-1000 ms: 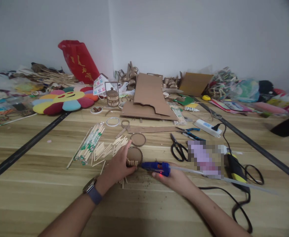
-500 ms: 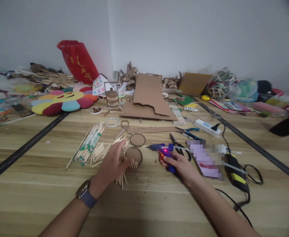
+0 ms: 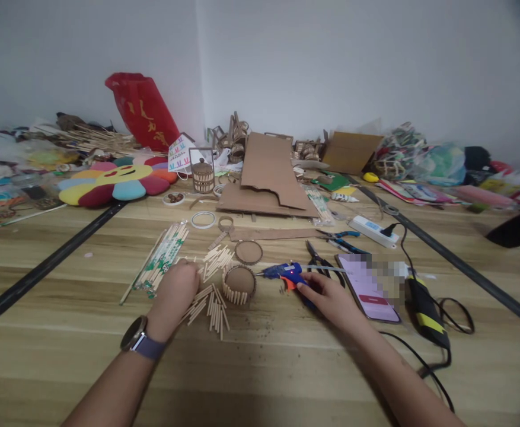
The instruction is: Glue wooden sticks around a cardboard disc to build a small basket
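Note:
My right hand (image 3: 331,296) is wrapped round the grip of a blue hot glue gun (image 3: 286,271) with an orange trigger and a small lit red light. The gun's nozzle points left, close to the rim of a round cardboard base (image 3: 242,277). Short wooden sticks (image 3: 233,295) stand side by side along that base's left and front edge. My left hand (image 3: 177,290) is closed, knuckles up, over the left part of a pile of loose short sticks (image 3: 217,261); its fingertips are hidden. Further cut sticks (image 3: 215,311) lie fanned out between this hand and the base.
Behind the base lies a cardboard ring (image 3: 248,252). Packaged sticks (image 3: 166,255) lie left, pliers (image 3: 340,237), scissors (image 3: 317,261) and a phone (image 3: 366,290) right. A power strip (image 3: 373,230) and black cables sit beyond. Cardboard sheets (image 3: 266,172) and a flower cushion (image 3: 126,181) are farther back.
My left hand has moved left from the cardboard base to the loose sticks, and its fingers have closed. The glue gun has shifted slightly left, its nozzle now nearer the base.

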`<state>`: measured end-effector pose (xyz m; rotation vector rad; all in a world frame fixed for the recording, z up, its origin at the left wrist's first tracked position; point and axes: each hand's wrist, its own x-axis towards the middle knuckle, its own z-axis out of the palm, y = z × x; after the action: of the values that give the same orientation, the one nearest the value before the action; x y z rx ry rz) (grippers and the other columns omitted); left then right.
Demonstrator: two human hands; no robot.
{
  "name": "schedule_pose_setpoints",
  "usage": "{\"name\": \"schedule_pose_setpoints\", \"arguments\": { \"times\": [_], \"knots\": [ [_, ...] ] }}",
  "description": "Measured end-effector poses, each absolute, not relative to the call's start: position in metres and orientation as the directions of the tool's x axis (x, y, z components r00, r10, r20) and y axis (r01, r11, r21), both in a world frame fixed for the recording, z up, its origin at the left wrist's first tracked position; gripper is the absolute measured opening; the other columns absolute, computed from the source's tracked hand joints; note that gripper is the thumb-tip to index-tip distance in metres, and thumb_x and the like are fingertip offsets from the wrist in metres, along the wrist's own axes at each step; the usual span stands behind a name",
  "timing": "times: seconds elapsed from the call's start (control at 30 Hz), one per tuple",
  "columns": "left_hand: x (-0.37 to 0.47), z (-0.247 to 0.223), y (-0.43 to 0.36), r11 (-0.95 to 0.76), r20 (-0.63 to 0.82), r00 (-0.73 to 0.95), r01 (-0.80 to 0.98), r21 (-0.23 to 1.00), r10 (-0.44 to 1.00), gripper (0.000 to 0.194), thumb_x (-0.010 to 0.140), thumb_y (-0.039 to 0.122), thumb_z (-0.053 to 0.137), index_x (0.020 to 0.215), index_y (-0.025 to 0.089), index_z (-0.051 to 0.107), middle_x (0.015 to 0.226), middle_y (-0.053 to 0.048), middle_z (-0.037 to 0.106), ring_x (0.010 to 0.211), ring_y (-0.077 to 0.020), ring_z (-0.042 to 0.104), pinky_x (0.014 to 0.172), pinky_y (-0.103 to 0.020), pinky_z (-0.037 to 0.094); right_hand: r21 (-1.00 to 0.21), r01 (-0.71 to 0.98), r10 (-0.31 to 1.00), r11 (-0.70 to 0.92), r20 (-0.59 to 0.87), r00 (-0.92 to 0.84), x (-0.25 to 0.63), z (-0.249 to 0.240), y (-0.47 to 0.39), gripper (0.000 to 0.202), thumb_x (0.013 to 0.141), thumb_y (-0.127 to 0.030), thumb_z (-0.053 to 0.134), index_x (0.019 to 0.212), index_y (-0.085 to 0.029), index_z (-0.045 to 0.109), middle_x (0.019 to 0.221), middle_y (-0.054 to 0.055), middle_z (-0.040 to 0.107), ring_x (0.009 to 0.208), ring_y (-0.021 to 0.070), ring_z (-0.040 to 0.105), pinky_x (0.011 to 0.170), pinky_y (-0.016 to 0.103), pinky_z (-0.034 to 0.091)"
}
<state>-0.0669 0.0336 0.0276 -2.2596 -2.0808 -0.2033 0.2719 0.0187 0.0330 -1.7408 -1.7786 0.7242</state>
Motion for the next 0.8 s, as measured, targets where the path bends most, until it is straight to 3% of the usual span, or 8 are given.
{"name": "schedule_pose_setpoints", "arguments": {
  "times": [0.27, 0.37, 0.47, 0.63, 0.8],
  "knots": [
    [-0.068, 0.028, 0.034, -0.100, 0.232, 0.082, 0.993, 0.065, 0.969, 0.033, 0.093, 0.016, 0.038, 0.081, 0.015, 0.069, 0.083, -0.015, 0.068, 0.079, -0.0281, 0.067, 0.073, -0.037, 0.050, -0.690, 0.717, 0.993, 0.096, 0.111, -0.026, 0.268, 0.035, 0.015, 0.024, 0.084, -0.035, 0.058, 0.096, -0.019, 0.073, 0.092, 0.009, 0.076, 0.086, 0.0259, 0.069, 0.078, 0.036, 0.053],
    [-0.064, 0.035, 0.034, -0.200, 0.441, 0.087, 0.955, 0.218, 0.893, 0.032, 0.097, 0.025, 0.038, 0.087, 0.017, 0.066, 0.090, -0.013, 0.066, 0.087, -0.0282, 0.064, 0.078, -0.038, 0.051, -0.634, 0.746, 0.967, 0.206, 0.249, -0.055, 0.264, 0.037, 0.012, 0.021, 0.088, -0.032, 0.055, 0.090, -0.020, 0.072, 0.095, 0.010, 0.075, 0.092, 0.0268, 0.067, 0.084, 0.038, 0.052],
    [-0.052, 0.044, 0.025, -0.436, 0.591, 0.148, 0.815, 0.381, 0.793, 0.026, 0.098, 0.030, 0.042, 0.091, 0.019, 0.065, 0.093, -0.008, 0.067, 0.089, -0.0238, 0.063, 0.079, -0.034, 0.052, -0.604, 0.714, 0.921, 0.353, 0.358, -0.153, 0.252, 0.040, 0.006, 0.022, 0.091, -0.032, 0.052, 0.093, -0.021, 0.071, 0.092, 0.010, 0.073, 0.091, 0.0261, 0.066, 0.084, 0.039, 0.051],
    [-0.016, 0.046, -0.005, -0.689, 0.590, 0.368, 0.495, 0.529, 0.718, 0.017, 0.099, 0.027, 0.050, 0.093, 0.022, 0.065, 0.087, -0.002, 0.069, 0.083, -0.0172, 0.065, 0.075, -0.027, 0.052, -0.631, 0.535, 0.825, 0.561, 0.377, -0.421, 0.214, 0.052, -0.009, 0.036, 0.090, -0.023, 0.056, 0.126, -0.021, 0.060, 0.110, 0.010, 0.071, 0.093, 0.0229, 0.066, 0.083, 0.034, 0.053],
    [0.000, 0.039, -0.018, -0.636, 0.531, 0.349, 0.396, 0.663, 0.772, 0.017, 0.098, 0.026, 0.054, 0.090, 0.024, 0.068, 0.088, -0.001, 0.073, 0.080, -0.0164, 0.068, 0.073, -0.026, 0.053, -0.634, 0.480, 0.768, 0.606, 0.308, -0.562, 0.184, 0.062, -0.014, 0.034, 0.091, -0.015, 0.055, 0.124, -0.021, 0.061, 0.108, 0.008, 0.073, 0.096, 0.0224, 0.066, 0.083, 0.032, 0.052]
  ]
}}
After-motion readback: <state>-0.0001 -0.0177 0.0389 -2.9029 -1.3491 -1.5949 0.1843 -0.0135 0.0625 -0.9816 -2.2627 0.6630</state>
